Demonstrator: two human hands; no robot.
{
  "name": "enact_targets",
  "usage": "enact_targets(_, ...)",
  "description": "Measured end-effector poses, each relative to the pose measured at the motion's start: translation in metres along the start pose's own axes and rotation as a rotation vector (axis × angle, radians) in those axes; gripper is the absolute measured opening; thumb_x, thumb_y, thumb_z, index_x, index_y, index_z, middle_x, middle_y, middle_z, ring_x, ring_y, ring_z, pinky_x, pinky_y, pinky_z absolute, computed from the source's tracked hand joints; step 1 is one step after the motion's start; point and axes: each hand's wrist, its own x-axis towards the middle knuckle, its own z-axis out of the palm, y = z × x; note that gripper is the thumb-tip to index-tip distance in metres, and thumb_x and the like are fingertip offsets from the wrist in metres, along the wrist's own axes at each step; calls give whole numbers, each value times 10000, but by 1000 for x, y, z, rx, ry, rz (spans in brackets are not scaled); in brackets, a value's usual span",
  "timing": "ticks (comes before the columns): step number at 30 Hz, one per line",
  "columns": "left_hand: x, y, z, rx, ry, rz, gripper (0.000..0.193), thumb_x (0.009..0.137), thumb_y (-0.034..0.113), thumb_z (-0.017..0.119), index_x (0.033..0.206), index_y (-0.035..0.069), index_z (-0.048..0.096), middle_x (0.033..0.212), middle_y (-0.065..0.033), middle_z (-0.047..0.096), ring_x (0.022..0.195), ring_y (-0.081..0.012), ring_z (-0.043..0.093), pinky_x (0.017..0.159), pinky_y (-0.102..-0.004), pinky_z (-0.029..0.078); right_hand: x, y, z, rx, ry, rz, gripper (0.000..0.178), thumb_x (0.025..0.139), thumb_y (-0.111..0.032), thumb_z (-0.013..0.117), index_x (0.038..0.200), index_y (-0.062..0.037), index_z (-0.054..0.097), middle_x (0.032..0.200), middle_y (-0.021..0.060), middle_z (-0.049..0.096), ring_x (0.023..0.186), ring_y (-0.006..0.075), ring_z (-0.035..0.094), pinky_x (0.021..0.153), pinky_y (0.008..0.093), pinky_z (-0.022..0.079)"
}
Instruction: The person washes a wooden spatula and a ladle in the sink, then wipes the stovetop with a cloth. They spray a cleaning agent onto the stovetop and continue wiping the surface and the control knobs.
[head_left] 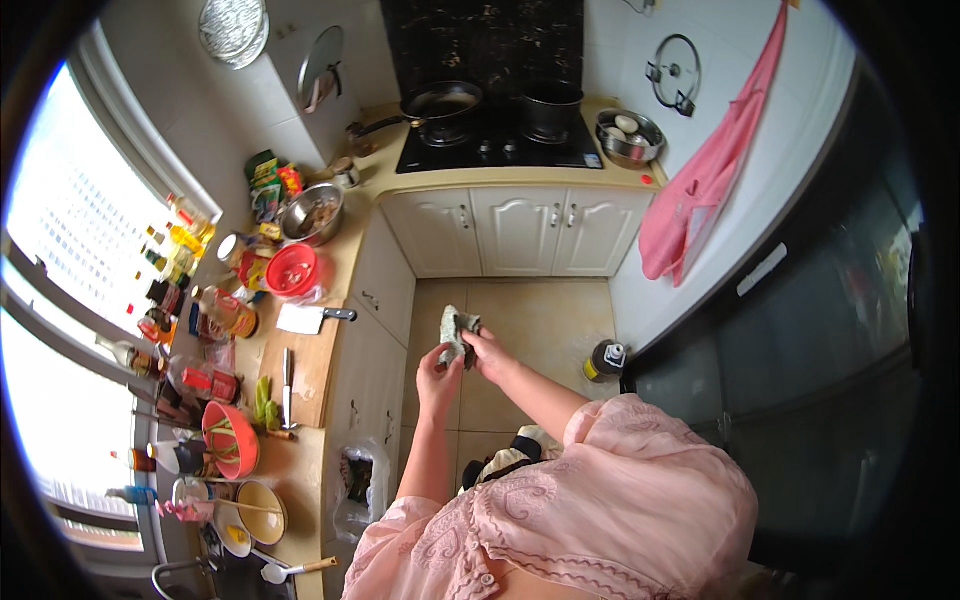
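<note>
A crumpled grey-green cloth point(452, 328) is held up in front of me, over the tiled floor. My left hand point(437, 372) is closed, its fingertips pinching the lower end of the cloth. My right hand point(489, 354) grips the cloth from the right side, fingers partly hidden behind it. Left of my hands, on the counter, a cleaver point(300, 318) and a narrow knife point(288, 385) lie on a wooden cutting board point(312, 372). Some green vegetable pieces point(265, 402) sit at the board's left edge.
Bottles point(232, 312), a red bowl point(292, 270), a steel bowl point(313, 213) and an orange-red basin point(231, 440) crowd the left counter. A black stove point(497, 150) with two pans stands ahead. A dark bottle point(604, 361) stands on the floor near the black fridge point(780, 370). A bag-lined bin point(362, 495) hangs below the counter.
</note>
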Motion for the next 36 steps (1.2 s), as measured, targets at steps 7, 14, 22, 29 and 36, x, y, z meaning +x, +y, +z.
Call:
enact_targets(7, 14, 26, 47, 213, -12, 106, 433, 675, 281, 743, 992, 19, 606, 760, -77, 600, 651, -146, 558, 580, -267, 437, -14, -46, -26, -123, -18, -40, 325, 867, -112, 510, 1182, -72, 440, 1041, 28, 552, 943, 140, 533, 795, 293, 447)
enact_targets(14, 27, 42, 82, 281, 42, 74, 348, 693, 259, 712, 931, 27, 606, 873, -140, 622, 833, -267, 599, 730, -347, 466, -11, -85, -43, -233, -191, -152, 337, 866, -84, 498, 1195, -47, 434, 1056, 26, 532, 962, 117, 502, 830, 274, 421)
enact_targets(22, 34, 25, 69, 324, 232, 68, 302, 756, 159, 655, 1001, -3, 586, 840, -96, 628, 734, -158, 601, 629, -281, 487, 20, -85, -35, -448, -313, 17, 277, 826, -88, 562, 1094, -45, 509, 972, 26, 568, 840, 113, 548, 704, 261, 465)
enact_targets(29, -17, 40, 41, 242, 589, -103, 232, 679, 172, 619, 850, 17, 636, 867, -188, 607, 853, -336, 581, 757, -400, 469, 21, -48, -12, -452, -569, 217, 321, 869, -114, 549, 1163, -32, 448, 1076, 62, 535, 952, 160, 543, 807, 300, 458)
enact_targets(36, -83, 38, 7, 210, 913, -259, 256, 705, 157, 611, 920, 18, 597, 976, -177, 555, 916, -334, 548, 799, -386, 449, -15, -1, 50, -562, -850, 420, 288, 877, -97, 532, 1130, 6, 441, 1086, 95, 528, 951, 189, 551, 804, 319, 477)
